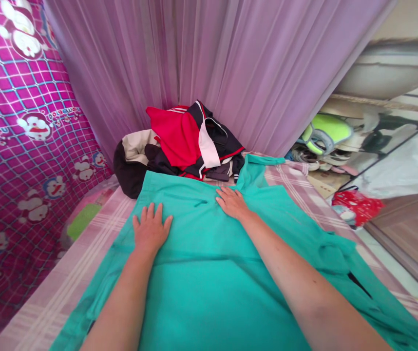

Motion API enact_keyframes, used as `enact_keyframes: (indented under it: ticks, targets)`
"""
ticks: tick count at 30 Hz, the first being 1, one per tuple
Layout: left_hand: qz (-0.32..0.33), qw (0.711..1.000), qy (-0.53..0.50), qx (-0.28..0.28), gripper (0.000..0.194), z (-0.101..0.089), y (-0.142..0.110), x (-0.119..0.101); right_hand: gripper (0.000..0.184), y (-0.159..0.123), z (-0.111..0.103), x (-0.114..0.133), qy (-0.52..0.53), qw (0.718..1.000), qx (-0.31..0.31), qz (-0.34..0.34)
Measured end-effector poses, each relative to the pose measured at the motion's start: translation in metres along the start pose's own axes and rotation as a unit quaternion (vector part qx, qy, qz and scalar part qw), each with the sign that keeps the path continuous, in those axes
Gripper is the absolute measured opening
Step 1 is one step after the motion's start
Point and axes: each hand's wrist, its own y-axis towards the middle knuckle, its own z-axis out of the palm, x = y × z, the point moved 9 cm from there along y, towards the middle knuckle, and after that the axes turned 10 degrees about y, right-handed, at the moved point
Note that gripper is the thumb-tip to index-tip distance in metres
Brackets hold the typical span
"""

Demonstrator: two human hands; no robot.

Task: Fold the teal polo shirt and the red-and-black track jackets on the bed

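A large teal garment (209,297) lies spread over a pink plaid sheet (66,287), with a crease running across its middle. A short cord-like strip of the same colour shows near its far edge. Palm down, my left hand (151,228) rests on the left part of the cloth with its fingers spread. Further away and to the right, my right hand (232,202) presses flat near the far edge, fingers stretched out. Neither hand grips anything. Loose folds bunch along the garment's right side, and its near end runs out of view.
Behind the garment is a heap of red, black and beige clothes (183,141) against a purple curtain (209,58). A magenta printed cloth (29,161) hangs at left. On the right are shelves holding a lime-green item (331,132), and a red bag (358,204) below.
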Motion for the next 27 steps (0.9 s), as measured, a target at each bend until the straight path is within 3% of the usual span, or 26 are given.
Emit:
enact_keyframes:
  ticks: [6,11,16,20,24,27]
  targets:
    - [-0.013,1.0,-0.008,-0.002,0.065,-0.001,0.0,0.004,0.056,0.004,0.0,0.003,0.004,0.999,0.025,0.028]
    - [-0.018,1.0,-0.004,-0.017,0.065,-0.004,-0.001,0.005,0.057,-0.014,-0.009,0.011,0.009,0.998,-0.046,0.041]
    - [-0.022,1.0,0.005,-0.016,0.066,-0.004,-0.002,0.005,0.058,-0.029,0.002,0.008,0.014,0.998,-0.012,0.059]
    - [-0.025,1.0,0.01,-0.006,0.066,-0.003,-0.001,0.006,0.055,-0.048,-0.009,-0.002,0.038,0.994,-0.086,0.063]
    - [-0.026,0.999,0.021,-0.011,0.066,-0.004,-0.002,0.008,0.048,-0.073,-0.007,-0.032,0.079,0.978,-0.161,0.106]
    - [-0.024,0.999,0.036,-0.012,0.065,-0.006,-0.003,0.008,0.044,-0.08,-0.006,-0.047,0.121,0.966,-0.208,0.092]
